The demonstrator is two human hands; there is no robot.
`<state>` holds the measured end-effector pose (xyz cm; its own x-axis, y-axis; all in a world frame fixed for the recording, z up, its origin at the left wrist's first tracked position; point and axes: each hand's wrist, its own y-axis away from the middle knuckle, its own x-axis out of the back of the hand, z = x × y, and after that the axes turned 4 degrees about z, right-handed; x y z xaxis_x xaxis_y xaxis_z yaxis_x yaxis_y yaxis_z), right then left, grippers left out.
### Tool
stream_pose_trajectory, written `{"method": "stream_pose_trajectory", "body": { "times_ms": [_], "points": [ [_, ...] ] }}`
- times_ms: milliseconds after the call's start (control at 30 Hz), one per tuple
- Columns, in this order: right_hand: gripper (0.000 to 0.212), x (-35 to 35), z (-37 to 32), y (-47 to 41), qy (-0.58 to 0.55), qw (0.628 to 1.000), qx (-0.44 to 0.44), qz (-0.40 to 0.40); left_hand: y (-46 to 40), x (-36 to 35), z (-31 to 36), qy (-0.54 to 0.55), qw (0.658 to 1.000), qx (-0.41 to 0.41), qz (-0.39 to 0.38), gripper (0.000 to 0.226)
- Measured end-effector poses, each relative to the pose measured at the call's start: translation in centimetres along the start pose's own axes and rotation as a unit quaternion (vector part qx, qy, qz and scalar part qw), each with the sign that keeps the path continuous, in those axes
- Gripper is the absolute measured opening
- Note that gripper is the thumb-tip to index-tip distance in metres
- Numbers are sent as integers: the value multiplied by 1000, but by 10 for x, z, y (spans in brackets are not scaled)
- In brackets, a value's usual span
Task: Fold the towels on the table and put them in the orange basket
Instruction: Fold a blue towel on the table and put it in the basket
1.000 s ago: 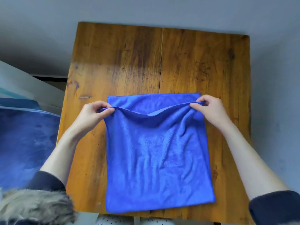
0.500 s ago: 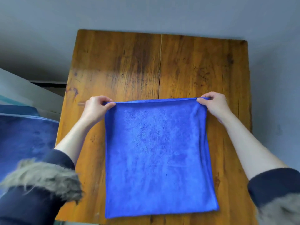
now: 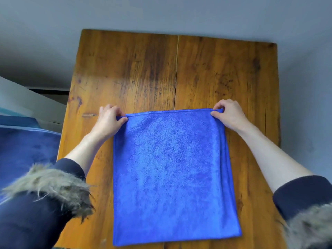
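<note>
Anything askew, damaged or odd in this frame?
Nothing stands out. The blue towel lies flat on the wooden table, both hands pinching its far corners. Its right edge shows slightly offset layers, minor. No orange basket is in view.

Likely home room: worn wooden worktop [image 3: 206, 72] against plain grey wall [image 3: 161, 13]; left of worktop, blue plush upholstery [image 3: 27, 146], pale furniture edge [image 3: 21, 97].

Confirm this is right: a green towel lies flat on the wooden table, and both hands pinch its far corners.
Not quite: the towel is blue, as the head view shows. It lies flat on the wooden table, left hand and right hand pinching its far corners.
</note>
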<state>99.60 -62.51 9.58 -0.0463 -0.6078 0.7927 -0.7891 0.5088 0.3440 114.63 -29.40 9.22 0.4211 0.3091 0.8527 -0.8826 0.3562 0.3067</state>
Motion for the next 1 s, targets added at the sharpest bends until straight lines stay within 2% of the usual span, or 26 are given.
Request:
{"method": "stream_pose_trajectory", "body": {
  "times_ms": [200, 367, 433, 533, 633, 733, 867, 1000],
  "points": [
    [8, 1, -1, 2, -30, 999, -30, -21, 2, 2, 8, 17, 999, 31, -1, 10],
    [9, 5, -4, 8, -65, 995, -58, -55, 5, 9, 12, 8, 999, 6, -31, 10],
    [10, 8, -5, 13, -72, 994, -53, -59, 8, 13, 11, 42, 997, 28, -54, 12],
    [17, 17, -8, 20, -80, 995, -47, -39, 13, 20, 8, 130, 985, 81, -83, 19],
    [18, 31, -11, 30, -90, 994, -53, -30, 20, 34, 7, 172, 975, 96, -98, 16],
    [12, 46, -16, 45, -113, 992, -61, -9, 32, 51, 10, 181, 974, 91, -105, 14],
    [3, 66, -27, 75, -203, 976, -74, 26, 52, 75, 17, 196, 972, 76, -107, 15],
    [4, 89, -37, 110, -269, 960, -73, 39, 74, 106, 22, 221, 973, 32, -65, 12]
  ]
}}
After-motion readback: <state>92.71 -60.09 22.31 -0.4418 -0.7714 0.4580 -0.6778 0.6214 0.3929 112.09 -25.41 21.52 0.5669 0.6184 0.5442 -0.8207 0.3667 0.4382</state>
